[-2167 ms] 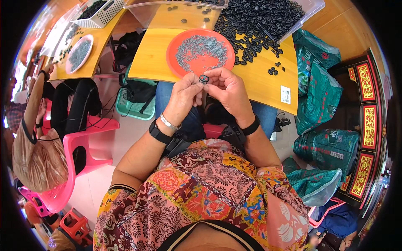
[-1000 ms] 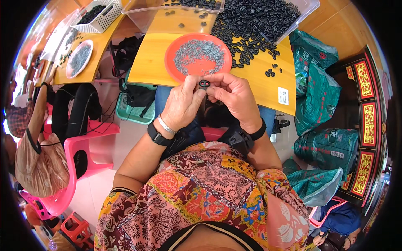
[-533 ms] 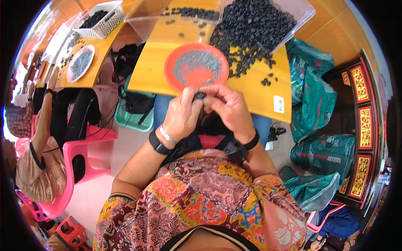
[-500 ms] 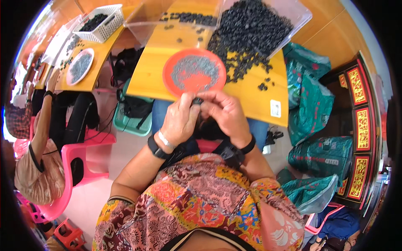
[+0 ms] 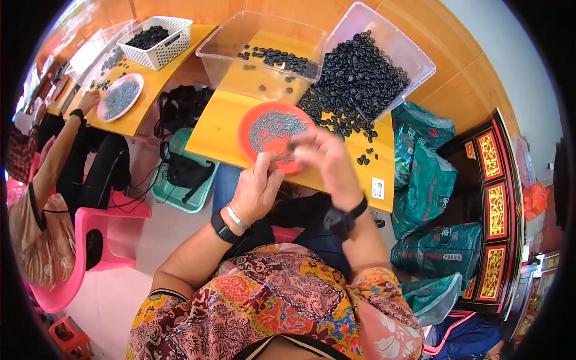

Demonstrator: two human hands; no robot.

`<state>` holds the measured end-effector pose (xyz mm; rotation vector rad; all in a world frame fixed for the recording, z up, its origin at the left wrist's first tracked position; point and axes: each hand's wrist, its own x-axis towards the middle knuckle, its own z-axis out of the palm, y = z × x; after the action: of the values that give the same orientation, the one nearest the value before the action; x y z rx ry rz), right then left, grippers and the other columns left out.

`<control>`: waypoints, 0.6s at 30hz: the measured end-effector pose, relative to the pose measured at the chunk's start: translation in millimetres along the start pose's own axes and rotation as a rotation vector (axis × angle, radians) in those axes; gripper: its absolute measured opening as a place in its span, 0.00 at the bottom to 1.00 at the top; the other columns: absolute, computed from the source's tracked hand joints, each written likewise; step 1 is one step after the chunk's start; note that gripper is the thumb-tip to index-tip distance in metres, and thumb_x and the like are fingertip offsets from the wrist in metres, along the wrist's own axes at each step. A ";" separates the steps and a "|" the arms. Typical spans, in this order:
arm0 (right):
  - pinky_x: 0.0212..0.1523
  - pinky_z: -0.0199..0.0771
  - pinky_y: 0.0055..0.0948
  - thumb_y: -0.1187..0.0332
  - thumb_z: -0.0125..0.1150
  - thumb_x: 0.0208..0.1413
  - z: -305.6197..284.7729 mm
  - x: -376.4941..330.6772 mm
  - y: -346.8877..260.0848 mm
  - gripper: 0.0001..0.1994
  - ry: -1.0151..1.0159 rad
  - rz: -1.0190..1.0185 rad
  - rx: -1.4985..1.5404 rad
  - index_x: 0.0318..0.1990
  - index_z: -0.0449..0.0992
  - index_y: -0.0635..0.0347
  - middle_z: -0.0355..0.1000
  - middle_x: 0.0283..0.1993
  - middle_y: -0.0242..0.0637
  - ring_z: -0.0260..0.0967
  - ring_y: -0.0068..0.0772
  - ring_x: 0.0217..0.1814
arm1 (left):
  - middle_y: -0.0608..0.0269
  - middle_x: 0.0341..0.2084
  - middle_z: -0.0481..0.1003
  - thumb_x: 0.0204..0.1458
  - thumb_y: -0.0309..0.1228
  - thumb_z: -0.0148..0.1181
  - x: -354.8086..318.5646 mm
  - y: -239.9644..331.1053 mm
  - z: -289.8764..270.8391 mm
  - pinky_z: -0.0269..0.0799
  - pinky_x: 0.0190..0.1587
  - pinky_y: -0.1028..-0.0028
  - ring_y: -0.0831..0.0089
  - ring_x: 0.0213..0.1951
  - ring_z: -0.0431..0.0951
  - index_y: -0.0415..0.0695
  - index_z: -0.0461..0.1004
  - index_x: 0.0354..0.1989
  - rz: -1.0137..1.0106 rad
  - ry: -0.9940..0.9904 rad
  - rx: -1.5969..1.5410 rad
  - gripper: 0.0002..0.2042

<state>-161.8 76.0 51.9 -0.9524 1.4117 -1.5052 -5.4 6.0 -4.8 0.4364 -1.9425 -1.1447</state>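
Hands (image 5: pixel 257 193) with black piece (image 5: pixel 292 146); printed label (image 5: pixel 377 188) on table (image 5: pixel 223 129)

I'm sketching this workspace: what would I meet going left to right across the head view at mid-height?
Pink plastic chair, light-green rectangular plastic basket, left hand, right hand, white rectangular label, dark green bags, black cabinet with red-and-gold panels.

Right hand (image 5: pixel 330 161) (blurred); black piece (image 5: pixel 291 146) pinched.

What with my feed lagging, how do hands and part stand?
Right hand: small dark part pinched, blurred. Left hand: curled by red plate, contents unclear. Right hand partly blocks plate view.
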 end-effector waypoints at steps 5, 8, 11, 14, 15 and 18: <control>0.38 0.74 0.23 0.70 0.57 0.55 -46.3 107.7 -58.0 0.19 0.140 -0.368 -0.258 0.52 0.67 0.69 0.74 0.37 0.39 0.72 0.25 0.34 | 0.52 0.20 0.70 0.52 0.24 0.52 10.4 -5.2 -3.2 0.69 0.28 0.65 0.52 0.25 0.74 0.38 0.65 0.41 -0.002 -0.022 0.016 0.09; 0.37 0.72 0.20 0.69 0.56 0.56 -57.7 123.6 -80.1 0.16 0.225 -0.413 -0.370 0.50 0.70 0.66 0.75 0.37 0.34 0.72 0.22 0.36 | 0.52 0.19 0.70 0.51 0.24 0.53 12.7 -8.3 -2.7 0.69 0.28 0.66 0.53 0.24 0.74 0.38 0.66 0.40 -0.025 -0.021 -0.009 0.09; 0.37 0.70 0.19 0.68 0.55 0.56 -61.6 105.3 -76.8 0.13 0.219 -0.327 -0.404 0.47 0.73 0.62 0.75 0.37 0.32 0.71 0.20 0.36 | 0.52 0.20 0.70 0.50 0.23 0.54 11.2 -10.1 -8.2 0.69 0.27 0.66 0.53 0.24 0.74 0.38 0.66 0.37 -0.025 0.001 0.010 0.07; 0.31 0.68 0.17 0.68 0.56 0.54 -87.7 78.2 -49.1 0.09 0.215 -0.183 -0.532 0.41 0.76 0.61 0.74 0.33 0.28 0.70 0.16 0.32 | 0.51 0.20 0.71 0.50 0.23 0.54 9.9 -9.2 -5.7 0.69 0.28 0.66 0.53 0.25 0.74 0.38 0.66 0.37 -0.015 -0.011 0.007 0.07; 0.30 0.67 0.16 0.68 0.57 0.53 -101.6 68.4 -36.8 0.09 0.199 -0.130 -0.559 0.40 0.76 0.61 0.74 0.32 0.27 0.69 0.16 0.31 | 0.51 0.20 0.71 0.50 0.23 0.54 9.9 -7.6 -3.9 0.69 0.28 0.66 0.53 0.25 0.74 0.38 0.66 0.37 -0.017 -0.018 0.000 0.07; 0.27 0.65 0.16 0.69 0.61 0.50 -129.8 41.7 2.6 0.08 0.159 -0.031 -0.656 0.36 0.77 0.61 0.73 0.28 0.25 0.67 0.14 0.27 | 0.50 0.21 0.71 0.49 0.23 0.54 7.3 -6.9 -1.7 0.69 0.28 0.66 0.52 0.25 0.74 0.38 0.67 0.36 -0.059 -0.080 0.000 0.06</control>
<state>-297.3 83.3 38.8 -1.2596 2.0785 -1.1649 -9.2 -3.3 -6.7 0.4562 -2.0105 -1.2167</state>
